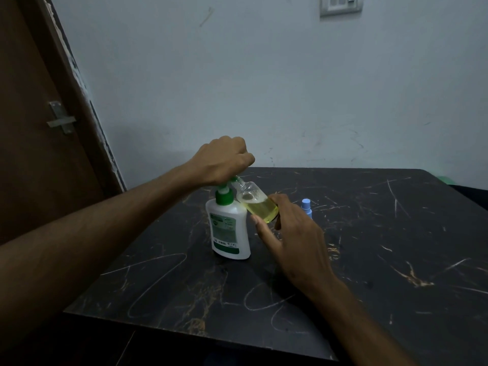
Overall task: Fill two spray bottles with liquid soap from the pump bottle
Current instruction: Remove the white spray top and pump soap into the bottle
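While pumped, tilted spray bottle (257,204) half-full

Pump bottle (230,228) upright; spray bottle (257,204) tilted.

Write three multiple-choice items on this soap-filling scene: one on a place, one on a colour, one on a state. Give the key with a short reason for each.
1. Where does the blue-capped bottle stand?
A. On the table behind the right hand
B. Left of the pump bottle
C. On the floor

2. What colour is the liquid in the clear spray bottle?
A. Blue
B. Yellow-green
C. Red

3. How is the clear spray bottle held?
A. Upright on the table
B. Tilted, neck at the pump spout
C. Upside down

Key:
1 A: it shows on the dark table just past the right hand.
2 B: yellow-green liquid pools in its lower end.
3 B: the right hand holds it slanted beside the pump bottle, while the left hand presses the pump head.
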`<state>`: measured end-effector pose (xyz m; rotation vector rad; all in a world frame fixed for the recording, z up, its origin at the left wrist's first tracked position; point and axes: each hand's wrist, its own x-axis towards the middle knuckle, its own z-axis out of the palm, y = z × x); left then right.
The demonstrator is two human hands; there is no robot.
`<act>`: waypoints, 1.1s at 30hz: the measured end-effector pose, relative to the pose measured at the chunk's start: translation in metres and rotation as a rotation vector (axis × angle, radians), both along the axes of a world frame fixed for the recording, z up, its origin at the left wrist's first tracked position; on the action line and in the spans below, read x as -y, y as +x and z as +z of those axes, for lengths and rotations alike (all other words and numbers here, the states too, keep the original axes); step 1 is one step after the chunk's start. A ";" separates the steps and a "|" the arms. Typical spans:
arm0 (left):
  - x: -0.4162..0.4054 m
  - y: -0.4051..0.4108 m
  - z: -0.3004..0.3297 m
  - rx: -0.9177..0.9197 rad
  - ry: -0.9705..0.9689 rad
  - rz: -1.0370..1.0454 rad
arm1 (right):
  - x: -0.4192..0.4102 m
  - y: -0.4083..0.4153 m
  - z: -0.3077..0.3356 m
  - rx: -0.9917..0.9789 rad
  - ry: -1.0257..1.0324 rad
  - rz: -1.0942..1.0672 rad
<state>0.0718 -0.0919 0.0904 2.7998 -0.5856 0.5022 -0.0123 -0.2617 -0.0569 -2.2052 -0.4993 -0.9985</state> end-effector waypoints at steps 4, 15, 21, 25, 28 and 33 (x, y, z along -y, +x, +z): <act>0.002 0.001 0.004 0.007 0.021 0.006 | 0.001 0.000 0.000 0.003 0.001 -0.016; 0.003 -0.002 0.006 0.018 0.061 0.006 | 0.002 0.000 0.000 0.007 0.011 0.005; 0.003 -0.004 0.000 0.011 0.060 -0.019 | 0.000 0.001 -0.001 0.006 0.001 -0.005; 0.004 -0.003 0.008 0.031 0.075 -0.012 | 0.002 0.000 0.000 0.000 0.003 -0.007; 0.004 -0.001 0.003 0.014 0.048 -0.005 | 0.002 0.001 0.000 -0.009 0.006 -0.001; 0.001 -0.003 -0.002 0.025 0.059 0.022 | 0.002 -0.001 0.000 0.002 -0.001 -0.003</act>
